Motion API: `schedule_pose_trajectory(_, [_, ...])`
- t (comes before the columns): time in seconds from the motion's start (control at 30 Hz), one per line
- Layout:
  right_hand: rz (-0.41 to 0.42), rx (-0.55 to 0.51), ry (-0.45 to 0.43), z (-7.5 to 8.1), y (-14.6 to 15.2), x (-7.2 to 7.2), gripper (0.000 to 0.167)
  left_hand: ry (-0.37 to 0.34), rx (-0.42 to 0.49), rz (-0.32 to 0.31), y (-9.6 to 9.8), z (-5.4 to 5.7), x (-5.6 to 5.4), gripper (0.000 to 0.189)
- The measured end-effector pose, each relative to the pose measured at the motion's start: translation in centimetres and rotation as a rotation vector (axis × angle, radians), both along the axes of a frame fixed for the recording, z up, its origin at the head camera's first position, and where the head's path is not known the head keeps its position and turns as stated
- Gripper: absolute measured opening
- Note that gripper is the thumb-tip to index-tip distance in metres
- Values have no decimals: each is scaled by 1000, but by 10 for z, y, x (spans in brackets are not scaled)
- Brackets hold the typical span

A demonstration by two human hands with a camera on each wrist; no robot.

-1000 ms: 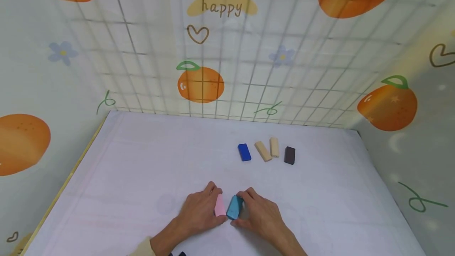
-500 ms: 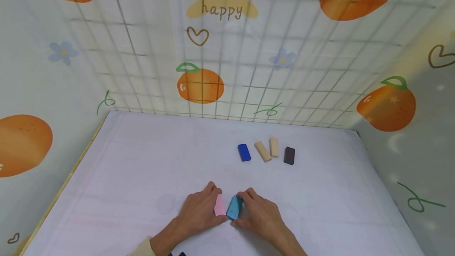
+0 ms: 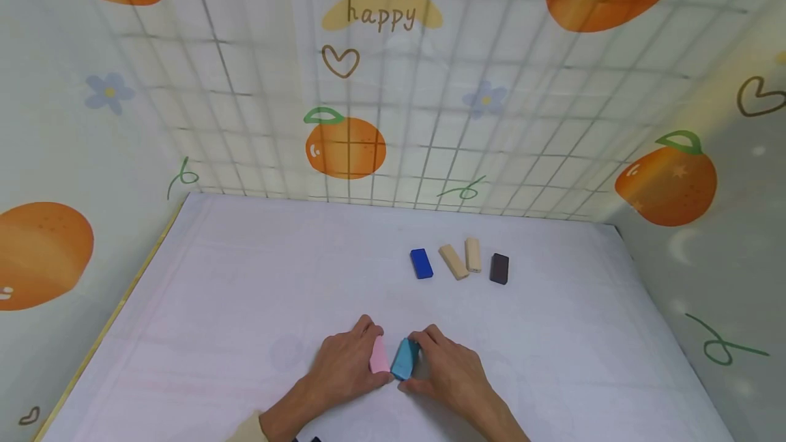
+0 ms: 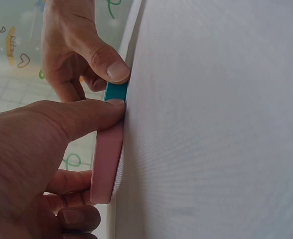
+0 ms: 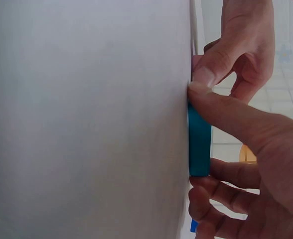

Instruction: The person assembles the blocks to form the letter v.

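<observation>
Near the front of the white table my left hand (image 3: 345, 363) pinches a pink block (image 3: 379, 355) between thumb and fingers. Just right of it, my right hand (image 3: 451, 370) grips a teal block (image 3: 404, 359) the same way. Both blocks are low at the tabletop, slanted toward each other, their near ends almost meeting. In the left wrist view the pink block (image 4: 106, 164) shows its long side, the teal block (image 4: 115, 91) behind it. The right wrist view shows the teal block (image 5: 200, 142) with thumb at one end and fingers at the other.
Farther back on the white table (image 3: 258, 258) lie a blue block (image 3: 421, 263), two pale wooden blocks (image 3: 454, 262) and a dark brown block (image 3: 500, 269). A curtain printed with oranges (image 3: 346, 147) hangs behind and at both sides.
</observation>
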State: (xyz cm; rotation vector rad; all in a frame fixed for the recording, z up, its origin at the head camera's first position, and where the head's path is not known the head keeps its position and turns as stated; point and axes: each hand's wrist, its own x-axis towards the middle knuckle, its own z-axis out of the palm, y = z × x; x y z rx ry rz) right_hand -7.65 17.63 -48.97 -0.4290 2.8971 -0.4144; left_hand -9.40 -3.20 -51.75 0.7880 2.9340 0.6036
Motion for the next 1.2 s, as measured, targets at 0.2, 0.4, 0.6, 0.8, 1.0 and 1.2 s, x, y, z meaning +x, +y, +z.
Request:
schedule_pose_trajectory(0.2, [2, 5, 11, -2, -1, 1, 70, -2, -3, 3, 0, -3, 0, 68])
schedule_pose_trajectory(0.4, [-8, 5, -14, -3, -1, -1, 71, -16, -10, 2, 0, -2, 0, 68])
schedule_pose_trajectory(0.6, [-28, 4, -43, -4, -2, -1, 72, -19, -5, -4, -1, -1, 1, 68])
schedule_pose_trajectory(0.8, [-29, 2, -49, -1, -2, -1, 72, -33, 2, -6, -1, 1, 0, 68])
schedule_pose_trajectory(1.0, [-21, 1, -42, 1, -1, -1, 71, -42, 6, -7, -1, 3, 0, 67])
schedule_pose_trajectory(1.2, [-19, 1, -45, 4, -1, -2, 71, -42, 15, -9, -1, 6, 0, 68])
